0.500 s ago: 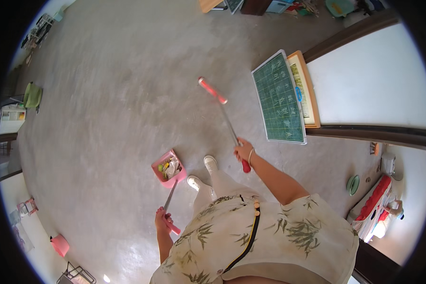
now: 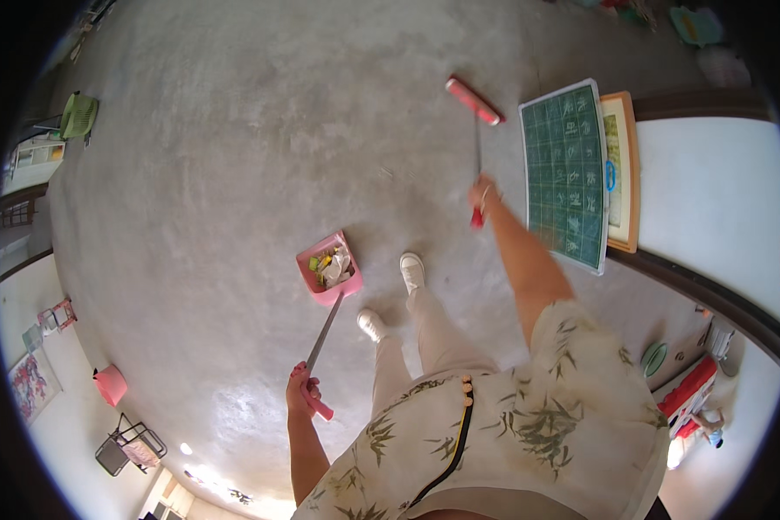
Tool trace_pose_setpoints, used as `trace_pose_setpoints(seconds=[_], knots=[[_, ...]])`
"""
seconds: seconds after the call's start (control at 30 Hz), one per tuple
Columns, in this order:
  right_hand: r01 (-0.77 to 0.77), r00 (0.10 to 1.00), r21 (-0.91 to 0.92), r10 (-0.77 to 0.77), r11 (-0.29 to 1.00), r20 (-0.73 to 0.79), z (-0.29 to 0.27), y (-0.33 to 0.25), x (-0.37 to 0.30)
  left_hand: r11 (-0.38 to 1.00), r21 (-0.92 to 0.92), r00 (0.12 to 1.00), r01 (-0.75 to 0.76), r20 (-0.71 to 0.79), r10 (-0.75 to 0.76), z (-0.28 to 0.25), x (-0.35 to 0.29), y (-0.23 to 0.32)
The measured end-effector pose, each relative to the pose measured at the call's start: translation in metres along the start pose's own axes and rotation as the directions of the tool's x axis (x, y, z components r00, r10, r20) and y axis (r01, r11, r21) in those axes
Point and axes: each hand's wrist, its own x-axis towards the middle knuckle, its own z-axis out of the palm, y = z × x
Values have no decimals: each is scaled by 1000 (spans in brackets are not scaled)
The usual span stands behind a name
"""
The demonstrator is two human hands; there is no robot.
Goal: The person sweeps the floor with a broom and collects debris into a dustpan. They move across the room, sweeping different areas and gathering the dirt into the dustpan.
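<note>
My left hand [image 2: 300, 392] is closed round the pink grip of a long-handled dustpan [image 2: 326, 296]. The pan is pink and holds crumpled paper and yellow-green scraps [image 2: 332, 265]; it is low over the floor, just left of my shoes, and whether it touches is unclear. My right arm reaches forward, and the right hand [image 2: 484, 191] grips the thin shaft of a broom [image 2: 475, 101] near its red handle end. The red broom head is slightly blurred, close to the floor ahead, left of a green chalkboard's far corner.
The gridded green chalkboard [image 2: 565, 165] leans with a wood-framed picture [image 2: 629, 173] by the white wall at right. My white shoes [image 2: 412, 272] stand on grey concrete. A green basket [image 2: 79, 116], a pink bin [image 2: 110, 385] and a folding chair [image 2: 134, 446] lie along the left.
My right hand has swung the broom forward and to the right, with the arm more outstretched. The view has shifted; the dustpan stays in my left hand with its scraps inside.
</note>
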Motion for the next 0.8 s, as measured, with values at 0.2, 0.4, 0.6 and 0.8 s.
trace_pose_setpoints(seconds=[0.2,0.4,0.6,0.8], knots=[[-99,980,-100,115,990,162,82,81,-251,1000,-15,999,17,-30,-18,-4,-5,5],[-46,968,-130,76,990,238,37,19,-296,999,-42,1000,0,9,0,9,-7,11],[336,940,-320,-337,886,54,118,-90,-150,998,-53,999,-19,-42,17,-4,-5,7],[324,945,-474,-304,819,121,199,-189,36,998,-54,996,-43,-83,39,-14,4,3]])
